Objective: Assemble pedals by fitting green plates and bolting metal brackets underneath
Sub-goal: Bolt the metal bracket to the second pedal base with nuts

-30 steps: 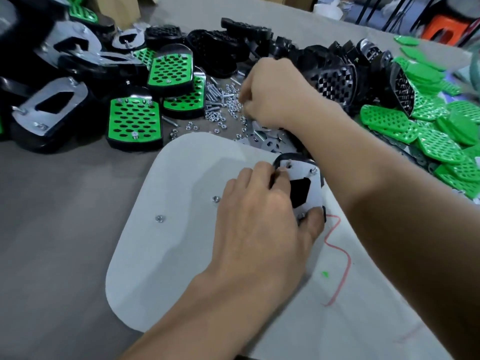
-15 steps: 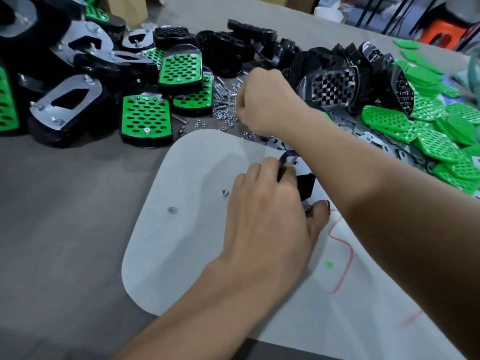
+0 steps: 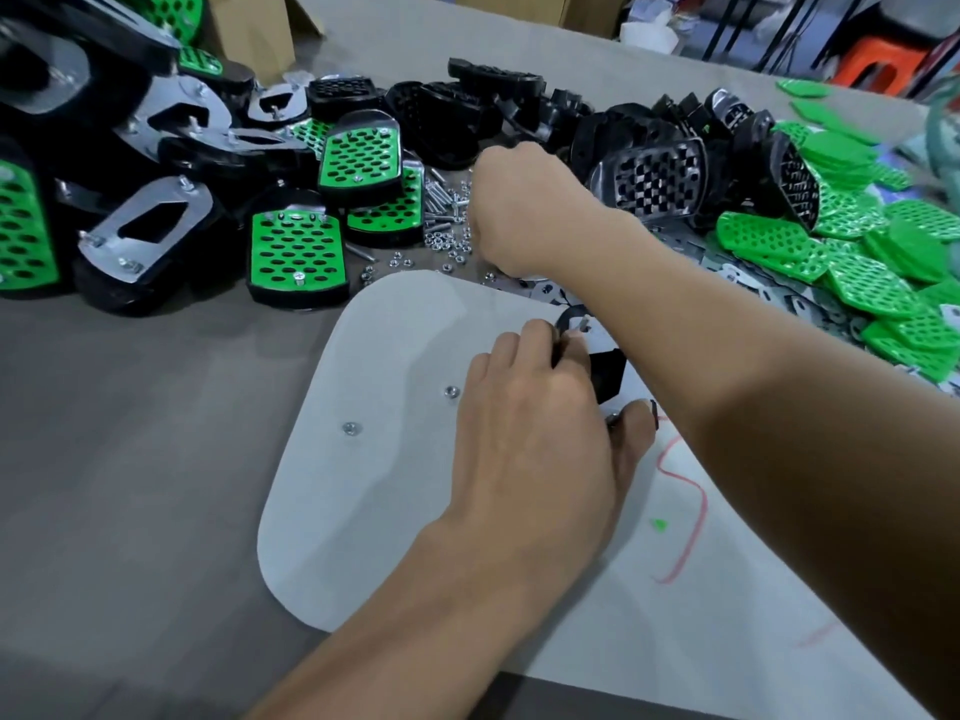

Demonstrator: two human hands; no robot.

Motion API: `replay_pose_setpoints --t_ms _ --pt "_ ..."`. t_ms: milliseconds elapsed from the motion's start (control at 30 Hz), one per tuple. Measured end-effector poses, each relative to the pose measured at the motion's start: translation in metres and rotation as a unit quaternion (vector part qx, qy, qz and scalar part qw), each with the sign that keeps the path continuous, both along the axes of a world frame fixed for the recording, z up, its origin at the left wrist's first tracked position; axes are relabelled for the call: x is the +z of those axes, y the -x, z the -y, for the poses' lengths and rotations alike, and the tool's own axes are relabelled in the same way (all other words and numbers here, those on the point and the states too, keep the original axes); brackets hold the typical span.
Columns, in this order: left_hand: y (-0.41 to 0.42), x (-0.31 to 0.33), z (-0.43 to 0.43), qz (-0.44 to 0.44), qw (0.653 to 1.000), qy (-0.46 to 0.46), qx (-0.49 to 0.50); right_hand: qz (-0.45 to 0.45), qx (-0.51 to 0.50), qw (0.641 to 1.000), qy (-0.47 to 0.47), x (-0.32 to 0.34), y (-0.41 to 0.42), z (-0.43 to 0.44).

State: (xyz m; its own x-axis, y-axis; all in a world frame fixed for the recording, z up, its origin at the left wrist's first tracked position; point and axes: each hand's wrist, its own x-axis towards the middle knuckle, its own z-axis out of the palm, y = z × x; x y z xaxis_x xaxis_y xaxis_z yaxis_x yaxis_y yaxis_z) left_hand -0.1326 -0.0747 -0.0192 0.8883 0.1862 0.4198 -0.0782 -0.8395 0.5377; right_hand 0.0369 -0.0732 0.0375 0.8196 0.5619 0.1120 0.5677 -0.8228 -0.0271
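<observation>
My left hand grips a black pedal that lies underside up on the white board, a metal bracket on it mostly hidden by my right forearm. My right hand is curled, knuckles up, over the scatter of small nuts and bolts behind the board; its fingertips are hidden, so what they pinch cannot be seen. Two loose nuts lie on the board to the left of my left hand.
Finished pedals with green plates and bracket-up pedals are heaped at the back left. Bare black pedal shells pile up at the back centre. Loose green plates and flat metal brackets spread on the right.
My right hand has shifted slightly left over the nut pile. My left hand still holds the pedal, and the right forearm now covers more of the bracket.
</observation>
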Motion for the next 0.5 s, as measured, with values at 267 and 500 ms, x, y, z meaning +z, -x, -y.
replay_pose_setpoints --t_ms 267,500 --pt "0.001 0.003 -0.001 -0.02 1.0 -0.009 -0.003 -0.095 -0.073 0.909 -0.398 0.027 0.053 0.099" --pt "-0.001 0.002 0.001 0.007 1.0 -0.018 -0.008 -0.047 -0.055 0.971 -0.23 0.012 0.08 0.114"
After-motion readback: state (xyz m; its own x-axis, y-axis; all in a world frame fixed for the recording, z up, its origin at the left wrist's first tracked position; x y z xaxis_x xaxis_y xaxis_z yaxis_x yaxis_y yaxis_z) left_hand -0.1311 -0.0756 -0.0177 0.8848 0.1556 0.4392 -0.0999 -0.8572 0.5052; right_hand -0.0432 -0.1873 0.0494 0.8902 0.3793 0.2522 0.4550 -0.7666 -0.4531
